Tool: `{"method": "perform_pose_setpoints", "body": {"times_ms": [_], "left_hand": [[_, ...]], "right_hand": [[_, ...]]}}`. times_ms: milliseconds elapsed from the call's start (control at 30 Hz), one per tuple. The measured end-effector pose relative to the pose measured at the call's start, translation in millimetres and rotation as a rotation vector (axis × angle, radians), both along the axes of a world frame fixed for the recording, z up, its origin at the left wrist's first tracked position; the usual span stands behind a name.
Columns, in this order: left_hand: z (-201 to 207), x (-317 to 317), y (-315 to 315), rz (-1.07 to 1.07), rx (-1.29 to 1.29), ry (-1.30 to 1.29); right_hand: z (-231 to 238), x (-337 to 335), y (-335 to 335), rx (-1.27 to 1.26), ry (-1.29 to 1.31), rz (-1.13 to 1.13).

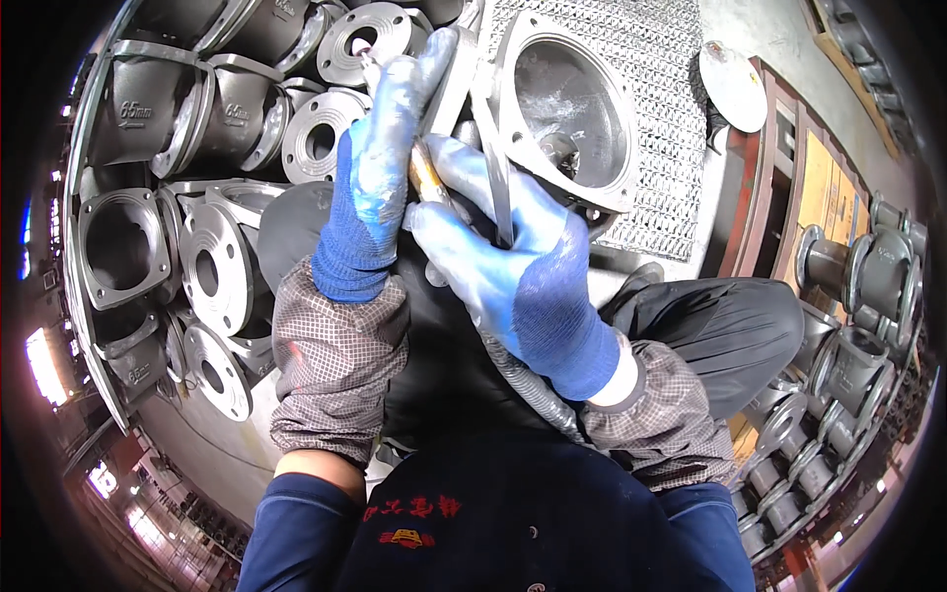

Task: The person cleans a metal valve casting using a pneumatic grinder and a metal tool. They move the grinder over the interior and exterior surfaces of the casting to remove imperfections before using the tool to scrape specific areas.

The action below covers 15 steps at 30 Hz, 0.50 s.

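Stacked grey flanged castings (212,261) fill our left. Ahead, the open valve body (567,109) rests on mesh (661,59). Our right hand (513,266) and left hand (380,173) close their fingers around the slim grinding tool (426,178) beside it.

The gloved left hand (370,168) and right hand (513,266) are covering most of the tool (426,178); its tip is staying unclear. The hose (528,385) is vanishing behind the right sleeve. The stacked castings (158,128) are bending out past the dark rim.
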<state>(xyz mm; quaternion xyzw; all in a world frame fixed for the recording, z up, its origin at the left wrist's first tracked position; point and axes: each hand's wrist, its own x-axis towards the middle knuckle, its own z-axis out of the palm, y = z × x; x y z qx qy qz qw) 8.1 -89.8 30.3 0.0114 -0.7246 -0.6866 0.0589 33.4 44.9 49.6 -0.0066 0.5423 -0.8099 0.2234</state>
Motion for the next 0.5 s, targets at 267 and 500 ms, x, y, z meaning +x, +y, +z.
{"method": "perform_pose_setpoints", "body": {"times_ms": [267,500], "left_hand": [[-18,-1,-11,-0.01,0.203,0.08],[-26,-6,-11,-0.11,-0.195,0.394]], "right_hand": [[-10,-11,13,-0.076,-0.271,0.451],[-33,-26,9,-0.389,-0.271,0.576]]}}
